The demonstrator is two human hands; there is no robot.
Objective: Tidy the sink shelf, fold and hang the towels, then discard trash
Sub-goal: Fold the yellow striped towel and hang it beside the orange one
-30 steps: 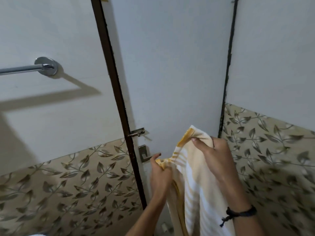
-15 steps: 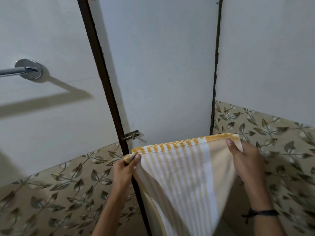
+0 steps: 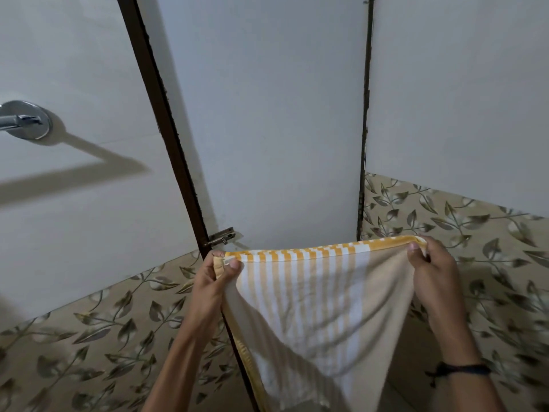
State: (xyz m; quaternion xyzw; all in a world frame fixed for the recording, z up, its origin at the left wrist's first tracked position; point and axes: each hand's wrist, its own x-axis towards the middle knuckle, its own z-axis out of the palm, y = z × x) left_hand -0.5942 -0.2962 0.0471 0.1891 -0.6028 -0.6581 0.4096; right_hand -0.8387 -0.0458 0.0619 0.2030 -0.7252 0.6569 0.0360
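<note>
A chrome towel rail mount [image 3: 28, 120] is fixed to the white wall at far left. A bolt latch [image 3: 221, 236] is seen on the door edge. Below it, the top left corner of a yellow-and-white striped towel [image 3: 320, 298] is pinched by the left hand [image 3: 214, 278]. The towel is stretched flat before the door, its top right corner gripped by the right hand [image 3: 433, 272], a dark wristband [image 3: 460, 369] worn below.

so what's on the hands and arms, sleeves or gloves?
No gloves, no sleeves in view; both forearms bare. The right hand has a dark cord bracelet, knotted with a short loose end, at the wrist. The left hand wears nothing; no rings visible.
</note>
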